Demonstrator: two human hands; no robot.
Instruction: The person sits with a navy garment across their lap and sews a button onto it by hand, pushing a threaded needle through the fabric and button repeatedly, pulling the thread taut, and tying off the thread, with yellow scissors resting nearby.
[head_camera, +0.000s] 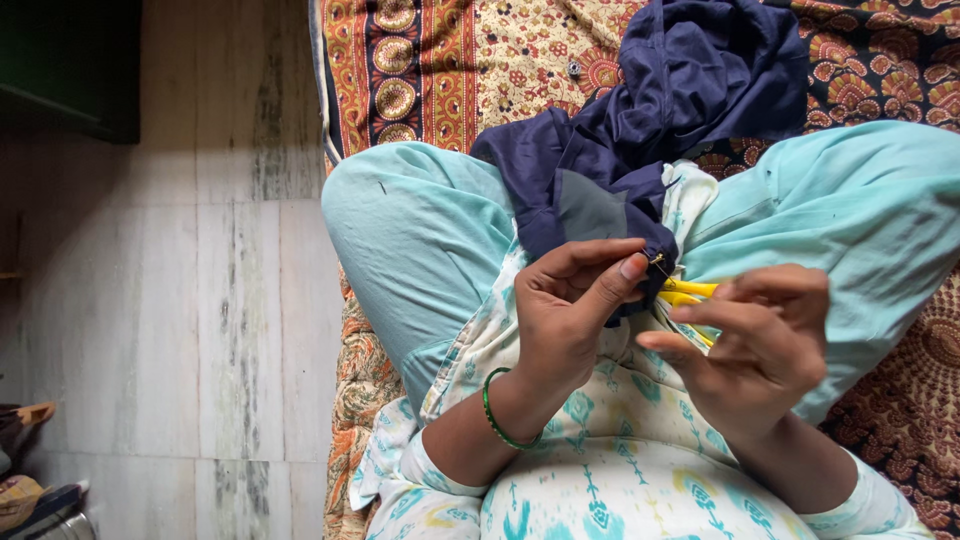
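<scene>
Pinching the folded edge of a navy blue garment (640, 120), the left hand (570, 310) is closing thumb and forefinger on the cloth right where a small brass-coloured pin or needle (657, 260) is poking out beside the fingertip. Just to the right of that pinch, the right hand (765, 345) is curling its fingers around a yellow-handled tool (688, 292), probably small snips or a seam ripper; only the yellow part is showing, so its kind stays uncertain, and its working end is hidden between the hands.

Below the grip, a green bangle (497, 415) is circling the left wrist, and both forearms are resting over a white tunic with turquoise print (600, 500).

Beyond the pinch, the garment is spilling in loose folds across the lap and the turquoise trousers (420, 240), then onto a patterned bedspread (450, 60). It is looking thin, limp and light, likely a little slippery, so it should be sliding and bunching unless held close to the working spot; the hemmed edge, being doubled, seems the firmest place to take it. The metal point calls for careful fingertips.

Far left of the hands, a pale marble floor (200, 300) is stretching away.
</scene>
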